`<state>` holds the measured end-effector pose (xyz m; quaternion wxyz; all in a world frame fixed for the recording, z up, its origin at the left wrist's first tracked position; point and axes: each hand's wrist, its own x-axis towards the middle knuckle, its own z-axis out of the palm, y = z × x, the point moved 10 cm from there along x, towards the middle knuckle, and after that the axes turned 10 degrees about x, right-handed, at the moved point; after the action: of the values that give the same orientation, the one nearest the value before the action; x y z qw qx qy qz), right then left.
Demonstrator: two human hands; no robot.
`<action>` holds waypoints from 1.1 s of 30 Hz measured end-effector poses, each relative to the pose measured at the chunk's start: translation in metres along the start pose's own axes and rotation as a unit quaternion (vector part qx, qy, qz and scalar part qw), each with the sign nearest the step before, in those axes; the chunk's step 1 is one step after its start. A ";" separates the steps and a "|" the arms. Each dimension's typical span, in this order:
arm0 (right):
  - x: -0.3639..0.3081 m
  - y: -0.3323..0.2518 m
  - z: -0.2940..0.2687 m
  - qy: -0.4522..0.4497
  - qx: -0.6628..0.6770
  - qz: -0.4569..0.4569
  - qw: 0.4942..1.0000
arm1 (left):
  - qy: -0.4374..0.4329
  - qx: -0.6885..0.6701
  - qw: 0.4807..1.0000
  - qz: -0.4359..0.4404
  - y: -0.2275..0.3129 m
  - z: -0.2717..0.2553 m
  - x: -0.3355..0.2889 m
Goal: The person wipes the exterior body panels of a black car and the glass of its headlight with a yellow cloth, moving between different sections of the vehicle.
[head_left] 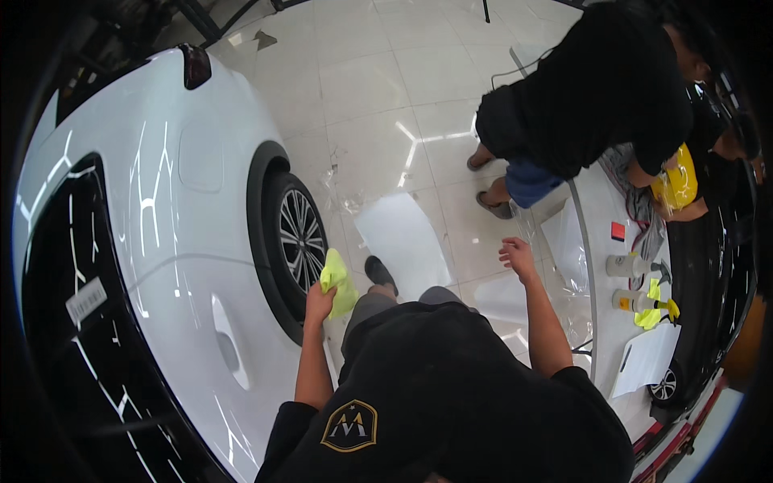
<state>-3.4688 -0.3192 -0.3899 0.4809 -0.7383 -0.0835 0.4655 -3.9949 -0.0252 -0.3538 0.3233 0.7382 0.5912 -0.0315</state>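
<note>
A yellow-green cloth hangs from my left hand, whose fingers are closed on it. This hand is beside the rear wheel of a white car; I cannot tell whether the cloth touches the tyre. The car's door handle is nearer to me, left of my forearm. On the other side, my right hand is held out in the air with its fingers apart and nothing in it. It is nearest to the table on the right.
A white table carries two spray bottles, a red block, another yellow-green cloth and a white sheet. Two people bend over there, with a yellow object in hand. White film lies on the tiled floor.
</note>
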 end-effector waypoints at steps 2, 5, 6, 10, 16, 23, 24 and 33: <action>0.006 0.024 -0.009 0.103 0.049 0.064 0.991 | -0.016 -0.045 0.998 0.029 0.029 -0.018 0.066; 0.025 0.041 0.023 0.107 0.053 0.106 0.987 | -0.046 0.041 0.995 0.084 0.084 -0.061 0.192; 0.030 0.051 0.028 0.103 0.064 0.114 0.986 | -0.050 0.050 0.993 0.090 0.104 -0.069 0.230; 0.028 0.105 0.092 0.060 0.032 0.284 0.957 | -0.034 -0.046 0.983 0.176 0.170 -0.118 0.334; 0.143 0.090 0.124 0.035 -0.037 0.384 0.922 | -0.031 -0.099 0.986 0.134 0.257 -0.158 0.499; 0.505 -0.201 0.147 -0.004 -0.204 0.061 0.977 | -0.030 -0.136 0.987 0.086 0.251 -0.180 0.677; 0.532 -0.262 0.145 0.018 -0.144 0.019 0.989 | -0.015 -0.100 0.992 0.076 0.232 -0.194 0.680; 0.669 -0.594 0.234 0.014 0.017 -0.050 0.999 | 0.086 -0.233 0.968 -0.036 0.230 -0.267 0.766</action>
<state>-3.0859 0.5213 -0.3523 0.5170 -0.7313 -0.1057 0.4321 -3.6501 0.7441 -0.3703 0.4333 0.6206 0.6340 0.1587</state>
